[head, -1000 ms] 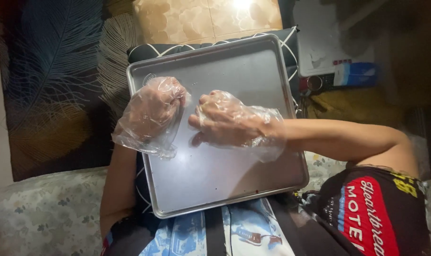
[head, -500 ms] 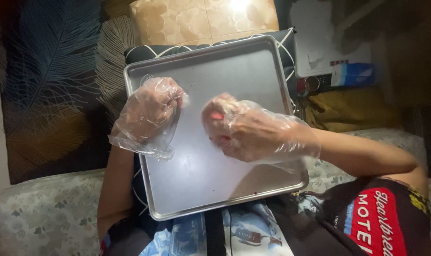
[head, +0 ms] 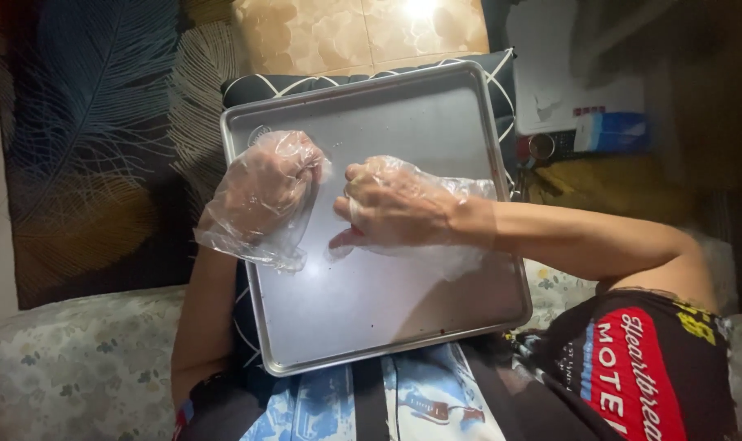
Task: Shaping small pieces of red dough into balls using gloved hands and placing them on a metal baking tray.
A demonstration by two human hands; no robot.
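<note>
Fingers of both hands are curled inward and bunched together under loose, clear plastic gloves; whether anything is pinched inside either fist cannot be told, since the crinkled film and glare blur the fingertips. Largest item in view: a patterned couch cover (head: 69,367) across the lower left, dim and partly cut off by the frame edge. Behind it stands a dark cushion or hanging with a feather pattern (head: 93,139), its detail lost in shadow. Next in size, a rectangular metal baking tray (head: 403,310) rests tilted on the person's lap, its far edge leaning against a dark cushion with white lines (head: 305,83); the near edge overlaps blue printed fabric (head: 420,400). The tray surface appears bare, though a bright reflection near its middle obscures part of it. The right arm crosses in from the right, its sleeve, black with red lettering (head: 632,367), partly cut off at the bottom edge. The right hand (head: 395,204) hovers over the tray centre, glove (head: 461,245) slack and trailing below the wrist. The left hand (head: 265,192) sits just beside it, over the tray's left rim, glove (head: 248,245) hanging loose at the cuff; the two hands are near but not clearly touching. At upper right, a white box and small blue and dark objects (head: 599,135) lie in gloom, too indistinct to identify.
</note>
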